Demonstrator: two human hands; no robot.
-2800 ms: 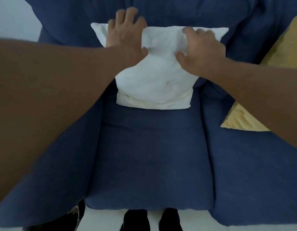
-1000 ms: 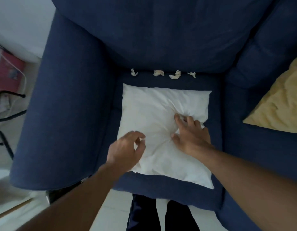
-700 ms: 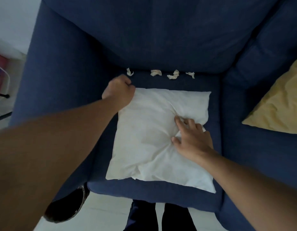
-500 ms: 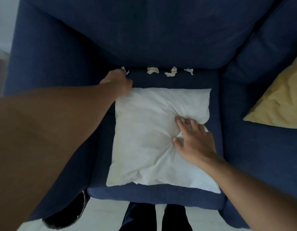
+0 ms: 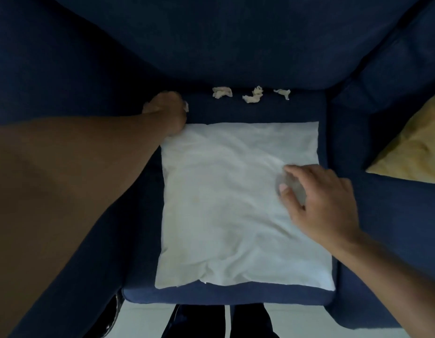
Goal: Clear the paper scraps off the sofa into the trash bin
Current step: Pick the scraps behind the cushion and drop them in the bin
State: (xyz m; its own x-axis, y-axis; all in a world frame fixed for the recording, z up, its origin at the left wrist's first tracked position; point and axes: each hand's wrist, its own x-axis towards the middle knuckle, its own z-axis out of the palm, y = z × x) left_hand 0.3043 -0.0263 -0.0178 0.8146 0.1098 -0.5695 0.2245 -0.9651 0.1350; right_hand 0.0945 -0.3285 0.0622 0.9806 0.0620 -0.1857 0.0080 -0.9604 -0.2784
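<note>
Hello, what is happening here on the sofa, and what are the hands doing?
A person is picking paper scraps off a blue sofa. The left hand reaches to the back of the seat and closes on one scrap at the left end of the row. Three more scraps lie along the crease by the backrest. The right hand rests on a white pillow lying flat on the seat. A yellow cushion sits at the right.

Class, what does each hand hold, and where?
Left hand grips a paper scrap, mostly hidden within its fingers. Right hand holds nothing, above the pillow.
</note>
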